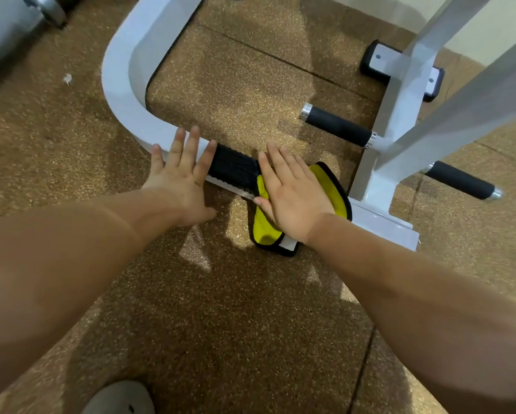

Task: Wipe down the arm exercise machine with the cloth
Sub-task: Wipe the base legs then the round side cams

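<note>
The fingers of the right hand lie straight and close together, pressing flat on the yellow cloth rather than curling round it; the fingers of the left hand are straight and spread, resting bare on the white base bar of the arm exercise machine, with nothing in them. The black-edged cloth is draped over that low bar, just beside the ribbed black tread pad and between it and the upright post; its near end appears to reach the speckled floor.

The likeliest trouble comes from the flat-palm hold; since nothing pinches the cloth, a firm stroke could send the hand sliding over the fabric, leaving it bunched or knocked off the bar. The trailing end could pick up grit from the floor and smear it onto the paint; gathering it up first would avoid that. The ribs of the tread pad may catch the hem if the wipe runs leftward across them. A stroke toward the post brings the knuckles near a black peg that juts out close by; a hurried push could strike it. The left hand seems to bear some weight on smooth paint; if the bar is damp, that palm could slip while the person is bent low.
</note>
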